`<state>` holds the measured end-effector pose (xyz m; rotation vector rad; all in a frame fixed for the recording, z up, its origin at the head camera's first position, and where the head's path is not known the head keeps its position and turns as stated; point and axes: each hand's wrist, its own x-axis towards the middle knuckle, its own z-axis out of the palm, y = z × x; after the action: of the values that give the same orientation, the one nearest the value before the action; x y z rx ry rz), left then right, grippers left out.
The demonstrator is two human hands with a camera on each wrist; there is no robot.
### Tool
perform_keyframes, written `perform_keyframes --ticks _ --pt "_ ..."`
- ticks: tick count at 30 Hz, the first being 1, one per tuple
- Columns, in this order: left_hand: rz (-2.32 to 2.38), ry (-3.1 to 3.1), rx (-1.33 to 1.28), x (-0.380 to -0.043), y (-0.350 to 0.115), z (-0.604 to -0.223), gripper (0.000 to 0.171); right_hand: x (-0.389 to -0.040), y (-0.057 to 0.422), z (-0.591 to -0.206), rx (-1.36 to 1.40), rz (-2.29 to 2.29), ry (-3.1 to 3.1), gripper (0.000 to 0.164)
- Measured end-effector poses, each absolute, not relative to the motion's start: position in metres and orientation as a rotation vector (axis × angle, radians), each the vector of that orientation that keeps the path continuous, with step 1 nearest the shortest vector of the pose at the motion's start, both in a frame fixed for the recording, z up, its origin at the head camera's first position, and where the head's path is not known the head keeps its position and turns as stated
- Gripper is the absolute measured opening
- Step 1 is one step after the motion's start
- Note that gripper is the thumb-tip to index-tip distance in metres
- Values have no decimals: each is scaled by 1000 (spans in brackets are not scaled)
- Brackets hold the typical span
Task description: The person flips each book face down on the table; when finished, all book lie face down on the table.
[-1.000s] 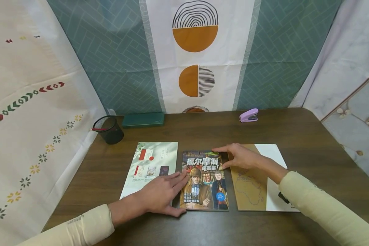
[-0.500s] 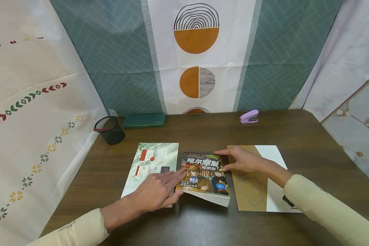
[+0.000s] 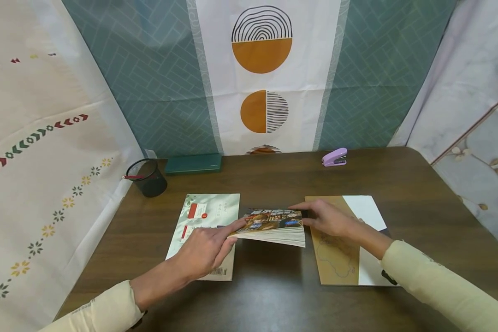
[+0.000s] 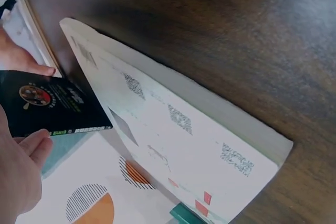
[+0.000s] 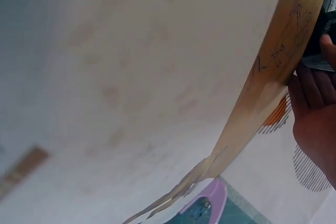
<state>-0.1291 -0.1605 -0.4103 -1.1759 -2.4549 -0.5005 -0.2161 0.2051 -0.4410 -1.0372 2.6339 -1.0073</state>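
Between my two hands a paperback book (image 3: 271, 221) with a comic-style cover is tilted, its near edge off the table and its page block facing me. My left hand (image 3: 201, 249) grips its left side, thumb below and fingers on the cover. At the far right corner, my right hand (image 3: 329, 219) holds the book's edge between thumb and fingers. The left wrist view shows the dark back cover (image 4: 58, 103) from below. Under my left forearm lies a pale green book (image 3: 213, 207). A brown-and-white book (image 3: 336, 258) lies beneath my right hand and wrist.
Along the table's back are a black mesh pen holder (image 3: 151, 182) with a red pencil, a dark green case (image 3: 193, 163) and a lilac stapler (image 3: 334, 157). Patterned cloths hang behind and at both sides of the wooden table (image 3: 269, 304).
The paperback lay flat one second ago; its near edge has risen. My left hand moved slightly left and now grips that side. My right hand stayed near the far right corner.
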Motion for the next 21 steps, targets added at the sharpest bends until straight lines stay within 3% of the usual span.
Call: perform_keyframes --ticks 8,21 --pt "-608 -2455 -1162 -130 -160 -405 38 -210 207 -438 -883 -1108 2720 34" --pt "-625 -2270 -1180 -138 -158 -393 48 -202 213 -436 -839 -1182 2794 29"
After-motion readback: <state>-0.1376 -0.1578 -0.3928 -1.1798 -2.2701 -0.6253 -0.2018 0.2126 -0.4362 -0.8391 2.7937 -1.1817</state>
